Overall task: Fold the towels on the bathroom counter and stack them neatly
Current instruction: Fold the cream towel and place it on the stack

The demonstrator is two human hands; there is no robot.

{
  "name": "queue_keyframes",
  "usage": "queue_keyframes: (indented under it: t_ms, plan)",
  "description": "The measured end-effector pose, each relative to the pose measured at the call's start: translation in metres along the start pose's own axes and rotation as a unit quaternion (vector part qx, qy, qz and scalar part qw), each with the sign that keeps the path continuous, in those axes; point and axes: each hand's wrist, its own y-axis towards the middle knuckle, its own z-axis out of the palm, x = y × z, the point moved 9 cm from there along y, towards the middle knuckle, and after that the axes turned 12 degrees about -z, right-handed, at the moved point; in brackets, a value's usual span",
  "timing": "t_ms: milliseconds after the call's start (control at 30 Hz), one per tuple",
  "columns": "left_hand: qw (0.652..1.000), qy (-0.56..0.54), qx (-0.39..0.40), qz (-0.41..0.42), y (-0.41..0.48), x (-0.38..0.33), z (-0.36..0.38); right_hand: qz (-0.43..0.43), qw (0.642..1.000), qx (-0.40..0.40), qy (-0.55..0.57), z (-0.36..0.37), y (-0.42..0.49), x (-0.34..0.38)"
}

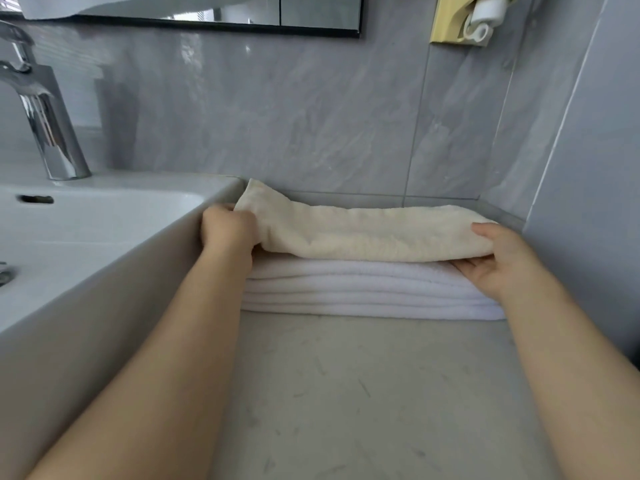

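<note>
Both hands, left [227, 226] and right [498, 258], grip one cream towel's [363, 233] ends. It lies on one white stack [360, 289]; layer count unclear.

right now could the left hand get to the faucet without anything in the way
Probably yes. The left hand grips the cream towel beside the sink; only open basin lies between it and the faucet.

a folded cream towel [363, 233] lies on top of a neat stack of folded white towels [363, 292] against the wall.
</note>
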Motion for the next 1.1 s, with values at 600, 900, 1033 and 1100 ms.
queue_keyframes:
  t_ms: [600,900,1033,1100]
  plan:
    - [0.851,0.349,-0.08,0.384,-0.071,-0.049,0.044,-0.393,0.681,-0.051,-0.616,0.041,-0.041,0.075]
    - [0.814,0.493,0.055,0.303,-0.067,0.013,0.095,-0.244,0.629,0.177,-0.716,0.073,-0.043,-0.012]
    - [0.817,0.482,0.047,0.313,-0.064,0.014,0.094,-0.312,0.617,0.112,-0.714,0.072,-0.051,-0.007]
    - [0.821,0.477,0.043,0.311,-0.063,0.013,0.093,-0.346,0.611,0.077,-0.707,0.069,-0.059,-0.005]
